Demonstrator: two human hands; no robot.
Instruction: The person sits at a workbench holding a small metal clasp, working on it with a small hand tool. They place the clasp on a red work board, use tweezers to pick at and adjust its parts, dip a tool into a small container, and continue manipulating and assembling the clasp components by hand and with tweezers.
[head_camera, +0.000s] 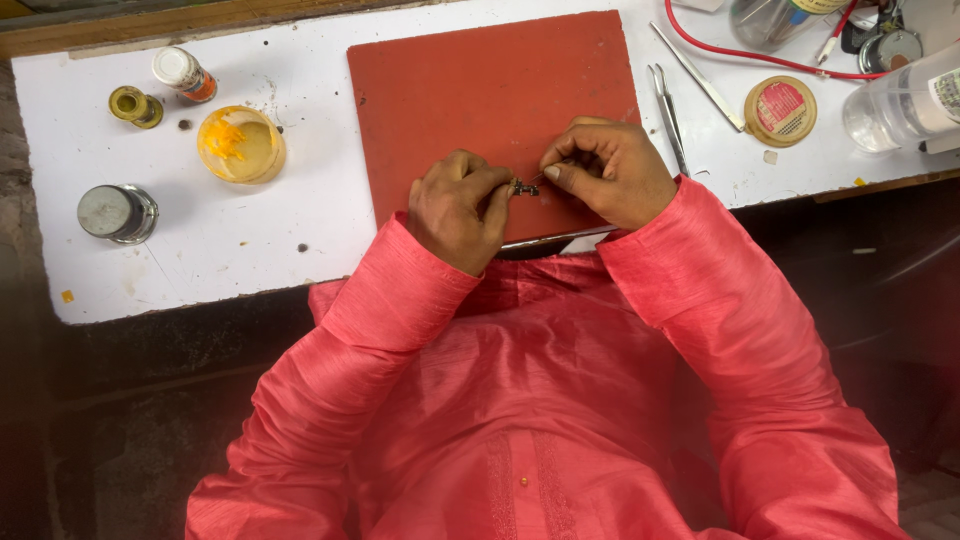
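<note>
Here a tiny dark part (523, 187) is pinched at the fingertips of the left hand (458, 208), just above the near edge of the red mat (480, 90) on the white bench (250, 240). The right hand (615, 172) is closed in a pinch around something thin, perhaps a fine wire or pin (537, 179), whose tip is brought against the part; what exactly it is cannot be made out.

The chief risk is judged to be a slip. The part is small and held only by the fingertips, so a slight twist or too much pressure from the right could spring it loose, and it could be lost over the bench edge into the lap, since the work is held so near that edge. The thin piece could also be bent if pushed off-line.

The open yellow dish (241, 144) and small bottles (184, 73) stand well to the left, and the tweezers (668, 115) lie just right of the mat; these could be knocked only by a wide elbow movement.
</note>
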